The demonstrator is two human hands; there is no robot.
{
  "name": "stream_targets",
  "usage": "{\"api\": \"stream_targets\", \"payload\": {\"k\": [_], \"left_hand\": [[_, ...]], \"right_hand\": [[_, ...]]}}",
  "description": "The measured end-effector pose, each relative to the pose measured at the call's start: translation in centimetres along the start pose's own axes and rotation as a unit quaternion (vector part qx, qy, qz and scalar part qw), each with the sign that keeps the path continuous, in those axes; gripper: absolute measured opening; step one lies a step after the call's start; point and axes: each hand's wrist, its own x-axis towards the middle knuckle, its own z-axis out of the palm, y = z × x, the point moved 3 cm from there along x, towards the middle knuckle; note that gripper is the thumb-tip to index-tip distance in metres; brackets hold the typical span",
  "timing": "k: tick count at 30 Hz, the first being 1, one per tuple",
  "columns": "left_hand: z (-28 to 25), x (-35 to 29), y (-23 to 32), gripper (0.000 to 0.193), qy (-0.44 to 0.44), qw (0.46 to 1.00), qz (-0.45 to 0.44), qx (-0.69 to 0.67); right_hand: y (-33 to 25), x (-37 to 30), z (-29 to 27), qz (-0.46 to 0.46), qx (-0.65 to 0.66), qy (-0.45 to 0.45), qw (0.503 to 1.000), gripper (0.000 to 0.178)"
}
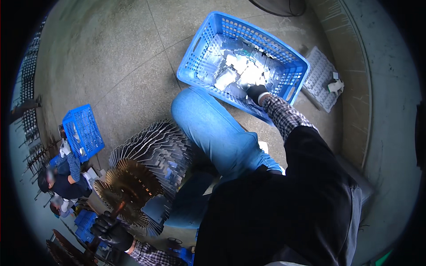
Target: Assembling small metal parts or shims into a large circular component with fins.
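My left hand [112,231], in a black glove, is closed round the brown central rod [119,208] of a round rack. Rows of thin flat metal plates [153,148] fan out around this rack; its near end [128,184] is brown. My right hand [257,93], also gloved in black, reaches over the near side of a blue plastic basket [195,73]. It is at a heap of shiny flat metal pieces [242,66] inside, some washed out by glare. Its fingers are mostly hidden, so I cannot tell whether they hold a piece.
A grey tray-like stack [320,77] with a crumpled white scrap on it stands between basket and wall. My bent knee [195,111] is beside the basket. At far left, people [66,175] work near another blue basket [84,133] and hanging racks [29,124].
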Motion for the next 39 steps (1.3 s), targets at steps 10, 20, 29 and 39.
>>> {"api": "stream_targets", "payload": {"k": [10, 20, 29, 39], "left_hand": [[-2.2, -0.6, -0.3, 0.028, 0.046, 0.993, 0.015, 0.106], [-3.0, -0.4, -1.1, 0.022, 0.050, 0.998, -0.007, 0.030], [-1.3, -6.8, 0.7, 0.039, 0.130, 0.847, 0.097, 0.507], [9.4, -14.9, 4.2, 0.035, 0.104, 0.883, 0.074, 0.451]], "right_hand": [[1.0, -2.4, -1.6, -0.132, -0.042, 0.020, 0.990, 0.029], [4.9, -8.4, -12.3, -0.044, 0.107, 0.138, 0.984, 0.017], [-2.9, -21.6, -29.4, -0.061, 0.618, 0.206, 0.756, 0.021], [-25.3, -29.3, -31.3, -0.388, 0.605, 0.147, 0.679, 0.022]]}}
